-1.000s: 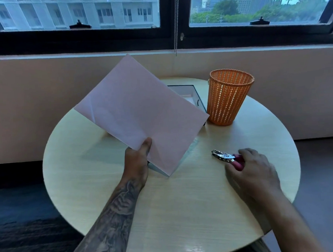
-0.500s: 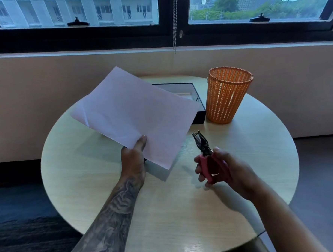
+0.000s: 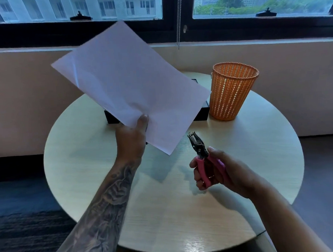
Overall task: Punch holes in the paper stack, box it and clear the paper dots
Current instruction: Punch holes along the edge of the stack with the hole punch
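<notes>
My left hand (image 3: 132, 136) grips a white paper stack (image 3: 132, 89) by its lower edge, held up and tilted above the round table (image 3: 167, 213). In my right hand (image 3: 217, 171) is a pink-handled hole punch (image 3: 202, 158), its metal jaws pointing up-left just below the stack's near right corner, not touching it. A black box (image 3: 202, 114) lies on the table behind the paper and is mostly hidden by it. No paper dots are visible on the tabletop.
An orange mesh wastebasket (image 3: 232, 92) stands upright at the back right of the table, beside the box. A beige wall and window sill run behind. Dark carpet lies to the left and grey floor to the right.
My right hand picked the hole punch up off the table and turned its jaws upward toward the paper. My left hand raised the stack higher.
</notes>
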### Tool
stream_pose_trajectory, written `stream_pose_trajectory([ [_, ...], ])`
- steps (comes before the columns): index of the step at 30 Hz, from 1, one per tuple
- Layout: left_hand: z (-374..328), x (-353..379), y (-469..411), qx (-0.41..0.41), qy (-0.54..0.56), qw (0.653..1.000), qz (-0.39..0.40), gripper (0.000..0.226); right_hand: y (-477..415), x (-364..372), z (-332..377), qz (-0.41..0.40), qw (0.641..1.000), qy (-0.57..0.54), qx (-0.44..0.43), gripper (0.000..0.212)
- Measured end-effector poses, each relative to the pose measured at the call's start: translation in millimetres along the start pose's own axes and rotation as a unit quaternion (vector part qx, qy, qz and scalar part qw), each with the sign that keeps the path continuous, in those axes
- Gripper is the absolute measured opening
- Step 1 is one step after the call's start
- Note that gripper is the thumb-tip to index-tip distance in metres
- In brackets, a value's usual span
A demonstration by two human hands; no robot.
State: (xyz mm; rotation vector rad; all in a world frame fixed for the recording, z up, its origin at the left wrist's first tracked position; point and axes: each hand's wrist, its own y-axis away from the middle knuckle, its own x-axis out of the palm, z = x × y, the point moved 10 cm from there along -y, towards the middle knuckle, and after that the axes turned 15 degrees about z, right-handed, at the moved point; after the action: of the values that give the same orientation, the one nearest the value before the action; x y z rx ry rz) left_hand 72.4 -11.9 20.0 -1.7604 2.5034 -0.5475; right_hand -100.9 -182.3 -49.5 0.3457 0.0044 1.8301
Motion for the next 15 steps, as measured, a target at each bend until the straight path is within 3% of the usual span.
stream_pose_trajectory([
  [5, -25, 5, -3, 0.043, -0.053, 0.998, 0.015, 0.014, -1, 5, 10, -0.014, 0.994, 0.111, -0.002, 0.061],
  [15, -37, 10, -3, 0.061, -0.081, 0.994, 0.04, 0.022, -3, 18, 17, -0.014, 0.989, 0.148, -0.006, 0.062],
])
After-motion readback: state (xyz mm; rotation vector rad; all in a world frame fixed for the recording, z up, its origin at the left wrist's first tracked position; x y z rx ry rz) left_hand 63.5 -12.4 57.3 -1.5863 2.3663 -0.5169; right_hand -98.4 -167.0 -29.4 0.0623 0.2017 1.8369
